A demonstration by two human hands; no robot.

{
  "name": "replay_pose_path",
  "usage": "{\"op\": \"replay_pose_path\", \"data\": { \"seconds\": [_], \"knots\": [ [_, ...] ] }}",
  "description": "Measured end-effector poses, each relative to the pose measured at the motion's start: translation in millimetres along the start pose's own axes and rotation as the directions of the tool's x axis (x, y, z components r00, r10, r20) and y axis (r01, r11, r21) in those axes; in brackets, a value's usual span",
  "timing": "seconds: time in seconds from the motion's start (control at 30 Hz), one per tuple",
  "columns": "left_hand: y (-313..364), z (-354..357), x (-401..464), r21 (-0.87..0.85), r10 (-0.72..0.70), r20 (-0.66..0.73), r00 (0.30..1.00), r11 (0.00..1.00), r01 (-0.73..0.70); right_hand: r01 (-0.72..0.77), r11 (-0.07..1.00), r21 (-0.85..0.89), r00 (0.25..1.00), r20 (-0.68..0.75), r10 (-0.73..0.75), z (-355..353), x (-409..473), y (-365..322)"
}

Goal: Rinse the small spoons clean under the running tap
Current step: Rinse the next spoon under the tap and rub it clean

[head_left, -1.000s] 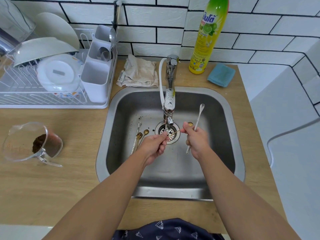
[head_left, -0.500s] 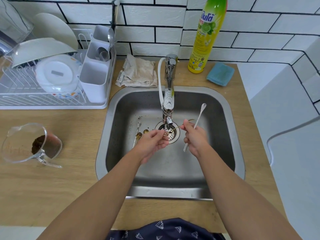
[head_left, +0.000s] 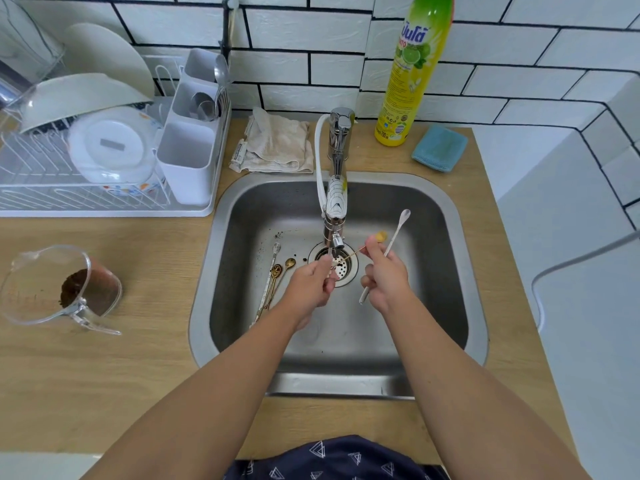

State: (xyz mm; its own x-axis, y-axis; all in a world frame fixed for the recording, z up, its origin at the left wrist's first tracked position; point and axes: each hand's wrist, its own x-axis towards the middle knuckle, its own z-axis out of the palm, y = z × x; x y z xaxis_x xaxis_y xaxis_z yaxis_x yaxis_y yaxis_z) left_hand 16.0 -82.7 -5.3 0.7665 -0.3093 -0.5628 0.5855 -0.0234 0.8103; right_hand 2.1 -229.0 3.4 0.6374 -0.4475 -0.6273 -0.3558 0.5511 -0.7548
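There are five small spoons, namely three lying in the sink (head_left: pixel 460 271) at its left side (head_left: pixel 273 277), one gold spoon (head_left: pixel 353 252) and one white spoon (head_left: pixel 388 252) in the hands, and also one tap (head_left: pixel 337 188), one soap bottle (head_left: pixel 412 74), one blue sponge (head_left: pixel 440 148), one cloth (head_left: pixel 277 142) and one jug (head_left: pixel 59 289).

Bare forearms; navy garment (head_left: pixel 332 459), white triangle print

Left hand (head_left: pixel 313 287) hides the gold spoon (head_left: pixel 353 253) bowl.
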Motion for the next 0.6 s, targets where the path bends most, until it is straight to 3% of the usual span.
{"op": "replay_pose_path", "data": {
  "seconds": [0.13, 0.2, 0.33, 0.6],
  "knots": [
    [1.9, -7.0, -1.3, -0.178, -0.064, 0.195, 0.979, 0.979, 0.1, 0.04, 0.998, -0.048, 0.999, -0.031, -0.042, -3.4, 2.3, -1.5],
    [4.5, -10.0, -2.7, -0.14, -0.057, 0.244, 0.968, 0.986, 0.093, 0.046, 0.998, -0.047, 0.999, -0.024, -0.047, -4.8, 3.3, -1.4],
    [4.1, -12.5, -5.9, 0.112, -0.024, 0.152, 0.988, 0.994, 0.007, 0.045, 0.998, -0.037, 0.999, 0.017, -0.045, 0.2, 2.6, 0.2],
    [1.1, -29.9, -13.2, 0.061, -0.076, 0.05, 0.996, 0.996, 0.073, 0.001, 0.988, -0.154, 0.996, 0.088, 0.012, 12.7, -4.9, 12.0]
  ]
}}
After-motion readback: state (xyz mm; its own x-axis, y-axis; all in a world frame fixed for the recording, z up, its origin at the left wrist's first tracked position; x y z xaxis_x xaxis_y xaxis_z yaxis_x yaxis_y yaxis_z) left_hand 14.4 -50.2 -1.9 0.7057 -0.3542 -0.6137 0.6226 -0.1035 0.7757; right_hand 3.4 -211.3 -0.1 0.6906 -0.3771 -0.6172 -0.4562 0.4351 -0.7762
